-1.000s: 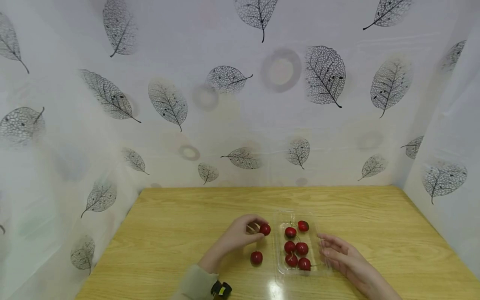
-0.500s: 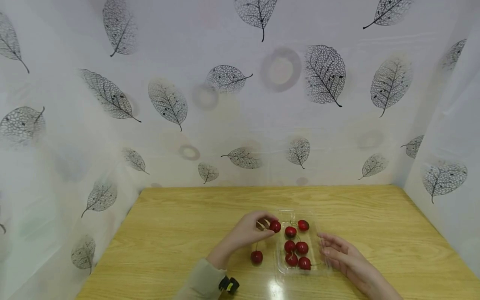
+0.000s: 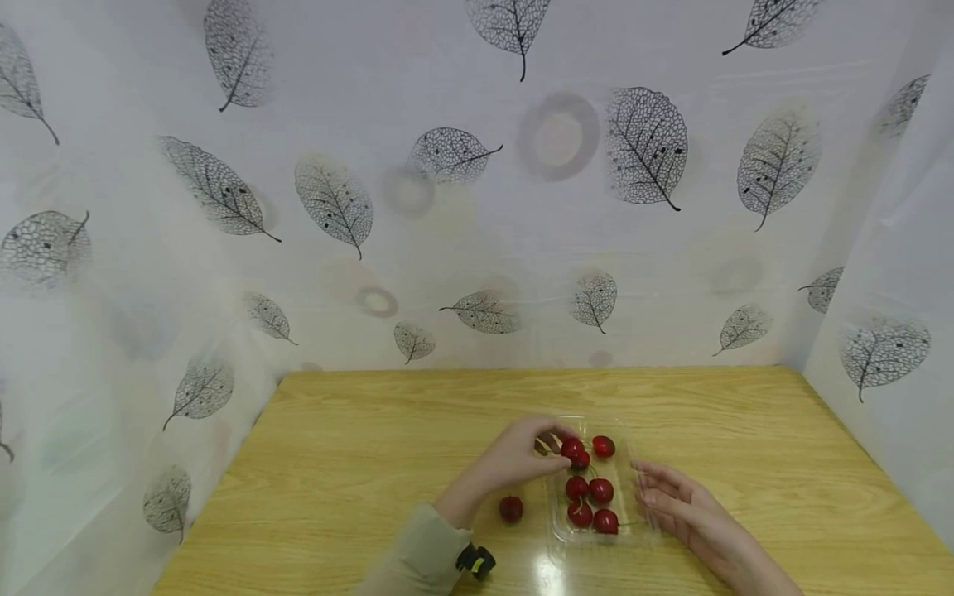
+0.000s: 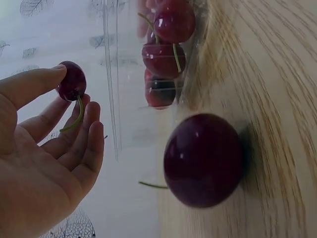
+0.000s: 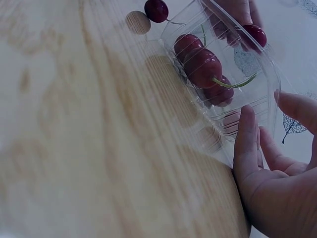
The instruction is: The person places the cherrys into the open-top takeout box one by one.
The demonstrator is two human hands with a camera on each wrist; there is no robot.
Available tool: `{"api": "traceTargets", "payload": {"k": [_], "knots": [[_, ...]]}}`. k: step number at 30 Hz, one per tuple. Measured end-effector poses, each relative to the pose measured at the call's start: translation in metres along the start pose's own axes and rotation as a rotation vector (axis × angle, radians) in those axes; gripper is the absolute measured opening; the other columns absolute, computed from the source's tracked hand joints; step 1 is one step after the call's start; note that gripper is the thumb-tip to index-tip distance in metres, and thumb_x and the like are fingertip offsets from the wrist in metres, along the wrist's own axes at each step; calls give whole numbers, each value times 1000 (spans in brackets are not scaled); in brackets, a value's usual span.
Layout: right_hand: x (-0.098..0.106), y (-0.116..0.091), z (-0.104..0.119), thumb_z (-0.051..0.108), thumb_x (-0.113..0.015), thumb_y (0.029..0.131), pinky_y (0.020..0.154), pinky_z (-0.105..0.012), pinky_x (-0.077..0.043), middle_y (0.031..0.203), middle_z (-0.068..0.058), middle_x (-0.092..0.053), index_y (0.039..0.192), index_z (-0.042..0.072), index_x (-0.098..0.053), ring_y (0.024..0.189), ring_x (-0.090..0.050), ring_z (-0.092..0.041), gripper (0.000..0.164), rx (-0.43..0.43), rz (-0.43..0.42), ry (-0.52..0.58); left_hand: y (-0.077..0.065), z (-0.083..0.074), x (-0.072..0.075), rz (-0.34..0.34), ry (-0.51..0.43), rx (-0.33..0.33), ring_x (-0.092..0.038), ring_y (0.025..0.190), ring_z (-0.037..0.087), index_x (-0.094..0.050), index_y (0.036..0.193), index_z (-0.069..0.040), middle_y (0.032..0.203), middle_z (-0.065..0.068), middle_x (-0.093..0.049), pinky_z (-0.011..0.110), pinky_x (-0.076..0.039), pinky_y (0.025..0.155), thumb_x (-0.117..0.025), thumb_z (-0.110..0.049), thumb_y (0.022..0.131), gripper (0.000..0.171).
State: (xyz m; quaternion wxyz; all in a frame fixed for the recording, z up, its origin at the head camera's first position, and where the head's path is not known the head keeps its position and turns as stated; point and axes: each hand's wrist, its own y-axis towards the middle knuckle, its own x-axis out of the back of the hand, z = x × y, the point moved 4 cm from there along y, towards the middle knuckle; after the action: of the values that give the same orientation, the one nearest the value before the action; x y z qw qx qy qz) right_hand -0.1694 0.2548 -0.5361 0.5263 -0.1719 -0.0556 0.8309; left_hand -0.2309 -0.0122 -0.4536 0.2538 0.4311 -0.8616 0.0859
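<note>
A dark red cherry (image 4: 72,79) with a green stem is pinched between the thumb and fingertips of my left hand (image 3: 525,451). In the head view it hangs over the left side of a clear plastic box (image 3: 555,530), overlapping a cherry inside. Several more cherries (image 3: 600,490) lie in the box. My right hand (image 3: 689,513) is at the box's right side, its fairly straight fingers (image 5: 246,134) along the outer wall and its thumb tip at the rim. One loose cherry (image 3: 510,509) rests on the table left of the box, below the left hand.
The wooden table (image 3: 358,447) stretches out on both sides of the box and behind it. A pale leaf-print sheet (image 3: 477,248) rises at the table's back edge and along both sides. A black strap (image 3: 475,561) is at the left cuff.
The left hand has moved right with its cherry, from beside the box to over its left part. The right hand, the box and the loose cherry have stayed in place.
</note>
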Motion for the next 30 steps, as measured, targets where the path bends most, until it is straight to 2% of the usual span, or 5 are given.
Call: {"api": "traceTargets", "payload": {"k": [4, 15, 19, 23, 30], "knots": [[0, 1, 0, 14, -48, 113, 105, -20, -55, 132, 17, -61, 161, 10, -39, 122, -63, 3, 49, 6, 10, 1, 6, -3, -7, 12, 15, -8, -66, 98, 3, -72, 125, -6, 124, 10, -74, 14, -56, 87, -78, -5, 94, 32], [1, 1, 1, 13, -47, 113, 106, -21, -54, 134, 15, -59, 160, 14, -40, 124, -62, 2, 47, 21, 33, 6, 17, -12, -22, 46, 78, -55, -69, 96, 7, -73, 123, -3, 119, 12, -74, 13, -57, 83, -80, -3, 91, 33], [1, 1, 1, 13, -46, 113, 106, -21, -54, 135, 15, -59, 155, 23, -47, 125, -62, 2, 42, 31, 51, 18, 19, -14, -28, 46, 145, -43, -68, 96, 5, -73, 121, -6, 118, 9, -73, 12, -55, 84, -82, -3, 89, 33], [1, 1, 0, 13, -45, 113, 107, -22, -54, 136, 16, -59, 148, 30, -51, 125, -62, 1, 39, 43, 68, 25, 18, -14, -33, 40, 266, -28, -66, 97, 2, -74, 121, -12, 116, 2, -74, 12, -52, 86, -83, -8, 89, 34], [1, 1, 0, 13, -44, 114, 106, -22, -55, 135, 17, -58, 148, 31, -50, 125, -62, 2, 39, 41, 76, 34, 20, -11, -40, 16, 365, 2, -60, 90, 0, -76, 119, -16, 106, -3, -71, 13, -50, 82, -86, -14, 88, 33]]}}
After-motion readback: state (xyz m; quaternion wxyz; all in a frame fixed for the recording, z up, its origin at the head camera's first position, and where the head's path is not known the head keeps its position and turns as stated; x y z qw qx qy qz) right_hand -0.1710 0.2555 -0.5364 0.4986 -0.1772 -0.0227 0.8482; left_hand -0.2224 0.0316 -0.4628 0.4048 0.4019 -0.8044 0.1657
